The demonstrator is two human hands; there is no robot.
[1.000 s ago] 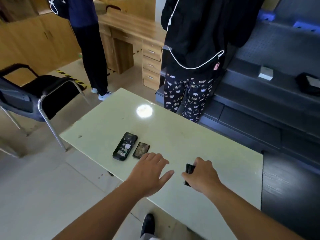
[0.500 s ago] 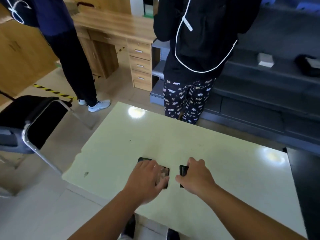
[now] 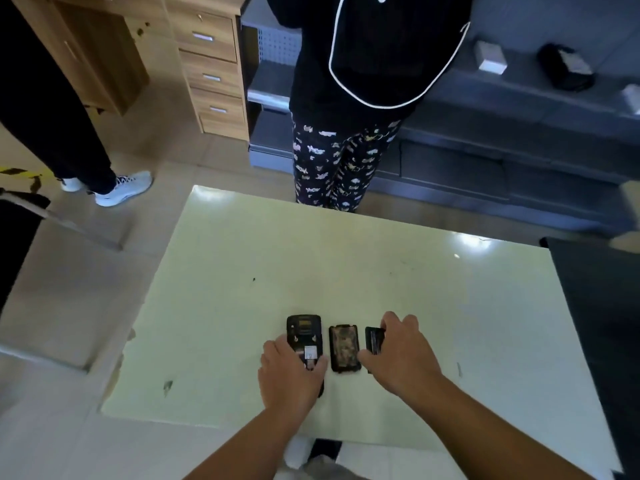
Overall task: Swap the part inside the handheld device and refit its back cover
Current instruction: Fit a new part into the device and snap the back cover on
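A black handheld device (image 3: 304, 332) lies face down on the pale green table (image 3: 346, 271), its back open with inner parts and a white label showing. My left hand (image 3: 291, 372) rests over its near end, fingers wrapped around it. Just to its right lies the worn back cover (image 3: 343, 346), inner side up and untouched. Further right, my right hand (image 3: 398, 351) grips a small black battery-like part (image 3: 374, 339) at its near end, low on the table surface.
A person in a black jacket and patterned trousers (image 3: 339, 161) stands at the table's far edge. Another person's leg and white shoe (image 3: 121, 188) are at left. A wooden drawer unit (image 3: 211, 67) and dark shelving (image 3: 502, 133) stand behind; a black chair (image 3: 17, 230) sits left.
The view has tilted downward and closer. My left hand moved off the back cover onto the device. My right hand stays on the small black part.
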